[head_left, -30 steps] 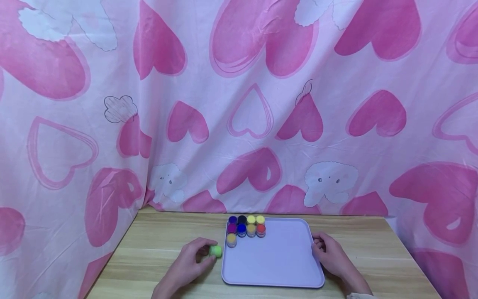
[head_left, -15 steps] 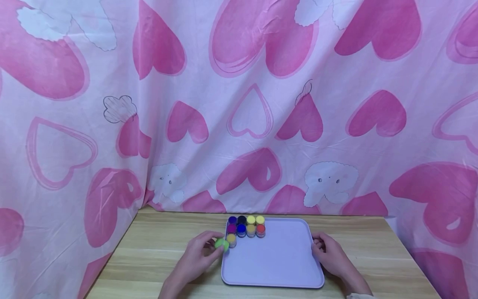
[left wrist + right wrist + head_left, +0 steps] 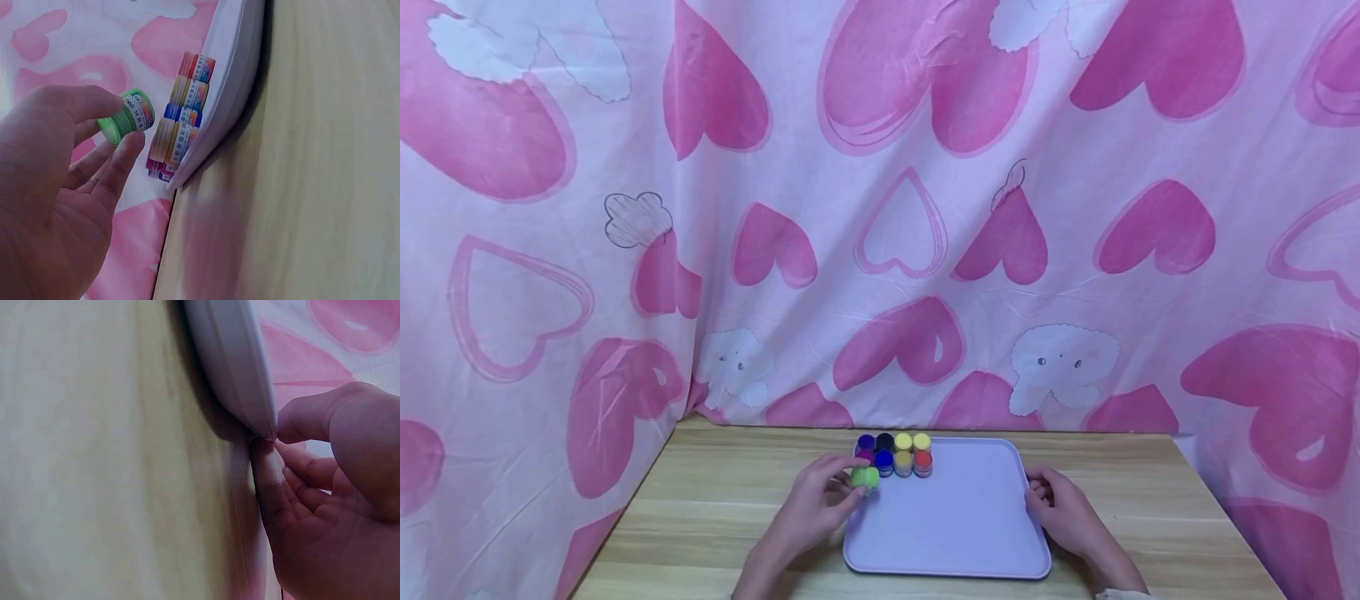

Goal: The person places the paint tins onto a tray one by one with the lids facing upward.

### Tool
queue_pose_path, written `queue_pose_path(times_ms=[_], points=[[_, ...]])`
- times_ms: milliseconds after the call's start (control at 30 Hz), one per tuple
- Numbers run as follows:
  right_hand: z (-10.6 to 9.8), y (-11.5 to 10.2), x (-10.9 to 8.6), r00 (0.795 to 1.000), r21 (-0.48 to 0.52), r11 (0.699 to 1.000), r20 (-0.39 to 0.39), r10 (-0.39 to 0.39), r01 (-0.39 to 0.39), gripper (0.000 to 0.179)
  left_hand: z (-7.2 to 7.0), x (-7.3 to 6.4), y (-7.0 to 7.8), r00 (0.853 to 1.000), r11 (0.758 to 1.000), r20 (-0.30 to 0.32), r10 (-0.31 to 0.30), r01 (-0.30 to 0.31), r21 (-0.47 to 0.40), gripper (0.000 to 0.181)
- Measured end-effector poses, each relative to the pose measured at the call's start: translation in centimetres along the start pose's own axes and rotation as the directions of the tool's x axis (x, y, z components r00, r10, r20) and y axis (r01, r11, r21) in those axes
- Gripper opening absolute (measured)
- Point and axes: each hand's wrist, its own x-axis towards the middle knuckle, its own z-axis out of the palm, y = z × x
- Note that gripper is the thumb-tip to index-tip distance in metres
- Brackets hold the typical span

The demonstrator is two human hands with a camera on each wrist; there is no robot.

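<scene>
My left hand [image 3: 811, 507] pinches a small paint pot with a green lid [image 3: 865, 478] between thumb and fingers, held tilted over the left part of the lilac tray [image 3: 962, 533]. In the left wrist view that green pot [image 3: 128, 117] hangs apart from the other pots, its printed label showing. Several lidded pots stand in rows at the tray's far left, among them a blue one [image 3: 883, 464] and a red one [image 3: 922, 464]. A tan pot [image 3: 164, 140] is hidden from the head view by the green one. My right hand [image 3: 1067, 515] pinches the tray's right rim.
The tray lies on a wood-grain table [image 3: 700, 500]. A pink curtain with heart prints [image 3: 895, 333] hangs along the back and left side. Black [image 3: 885, 442] and yellow pots [image 3: 903, 442] fill part of the tray's back row.
My left hand has carried the green pot up from the table left of the tray, rightward over the tray's edge, in front of the tan pot. The right hand stays on the rim.
</scene>
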Motion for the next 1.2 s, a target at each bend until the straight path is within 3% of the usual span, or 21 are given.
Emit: queue_pose_path(times_ms=[367,533,667,933,1200], points=[[0.0,-0.1,-0.1,1.000,-0.004,1.000,-0.008,0.001,-0.001,0.032,1.2,1.2,0.4,1.000,0.999,0.024,0.007,-0.008,0.047,0.045],[0.0,-0.1,-0.1,1.000,-0.005,1.000,-0.012,-0.007,0.007,0.032,1.9,1.5,0.5,0.999,0.991,0.006,0.053,-0.053,0.120,0.043],[0.0,-0.1,-0.1,1.000,-0.005,1.000,-0.013,-0.004,0.004,0.032,2.6,1.6,0.6,0.999,0.981,0.016,0.042,-0.044,0.190,0.042],[0.0,0.1,0.0,1.000,-0.007,1.000,-0.004,0.003,-0.003,0.032,3.5,1.6,0.7,0.999,0.918,0.031,0.025,-0.035,0.395,0.041],[0.0,0.3,0.2,1.000,-0.021,1.000,0.000,0.009,-0.009,0.034,3.7,1.8,0.8,0.998,0.885,0.003,0.068,-0.062,0.462,0.038]])
